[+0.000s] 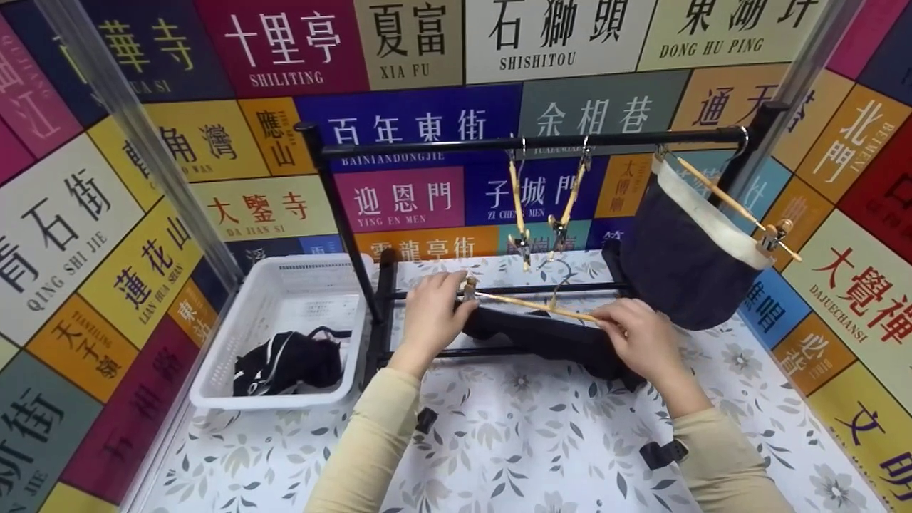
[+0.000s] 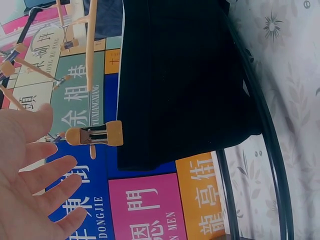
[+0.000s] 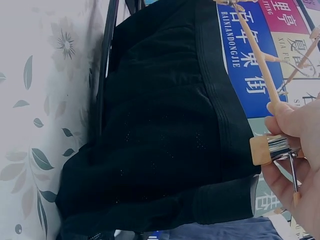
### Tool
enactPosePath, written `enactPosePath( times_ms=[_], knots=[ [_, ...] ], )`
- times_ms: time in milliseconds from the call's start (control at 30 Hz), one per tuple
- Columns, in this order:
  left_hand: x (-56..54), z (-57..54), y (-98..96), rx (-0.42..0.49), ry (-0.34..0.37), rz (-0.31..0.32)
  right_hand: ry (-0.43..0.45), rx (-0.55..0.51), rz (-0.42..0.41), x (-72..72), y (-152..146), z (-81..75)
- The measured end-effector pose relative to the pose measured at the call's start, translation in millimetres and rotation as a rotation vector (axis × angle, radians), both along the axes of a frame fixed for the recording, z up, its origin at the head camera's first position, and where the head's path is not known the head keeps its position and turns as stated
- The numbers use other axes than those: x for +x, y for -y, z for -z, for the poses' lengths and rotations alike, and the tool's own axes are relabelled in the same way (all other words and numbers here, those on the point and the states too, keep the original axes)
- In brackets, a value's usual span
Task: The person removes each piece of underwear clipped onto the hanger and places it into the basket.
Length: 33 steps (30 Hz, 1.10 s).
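Observation:
A wooden clip hanger [image 1: 527,303] lies low before the rack, with a black garment [image 1: 548,336] with a wide waistband hanging from it. My right hand [image 1: 641,335] pinches the hanger's right end; in the right wrist view the thumb and fingers sit around the bar and a metal clip [image 3: 277,149] that bites the waistband. Beside the hanger's other end is my left hand [image 1: 436,306]. Seen from the left wrist, its fingers are spread and apart from the left clip [image 2: 95,135], which grips the waistband's corner.
The black rack [image 1: 456,146] carries two bare clip hangers [image 1: 516,203] mid-bar and a dark blue garment [image 1: 687,249] with a pale band at right. A white basket [image 1: 206,388] on the left contains black clothing [image 1: 292,363]. Patterned walls enclose the flowered tabletop [image 1: 520,442].

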<state>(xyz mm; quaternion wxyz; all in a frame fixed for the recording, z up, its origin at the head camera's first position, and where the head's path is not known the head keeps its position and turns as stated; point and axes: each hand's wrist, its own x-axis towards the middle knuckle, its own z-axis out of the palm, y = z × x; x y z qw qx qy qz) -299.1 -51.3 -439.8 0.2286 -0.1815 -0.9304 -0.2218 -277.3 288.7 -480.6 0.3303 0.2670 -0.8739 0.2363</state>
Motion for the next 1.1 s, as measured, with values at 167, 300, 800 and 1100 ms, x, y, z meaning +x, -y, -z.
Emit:
enactPosePath(
  times_ms=[167,300,800,1100],
  knots=[
    [-0.6,5.7,4.5,-0.006,-0.013,0.007,-0.014,-0.009,-0.062,0.1,1.9,3.6],
    [-1.0,11.3,8.1,-0.022,-0.020,0.014,-0.018,-0.001,-0.084,0.3,2.7,4.9],
    [4.5,27.5,14.4,-0.047,-0.079,0.038,-0.010,0.022,-0.139,-1.4,6.0,12.7],
    [18.5,28.1,23.6,-0.056,-0.139,0.032,0.020,0.014,-0.147,-3.2,13.4,14.5]
  ],
)
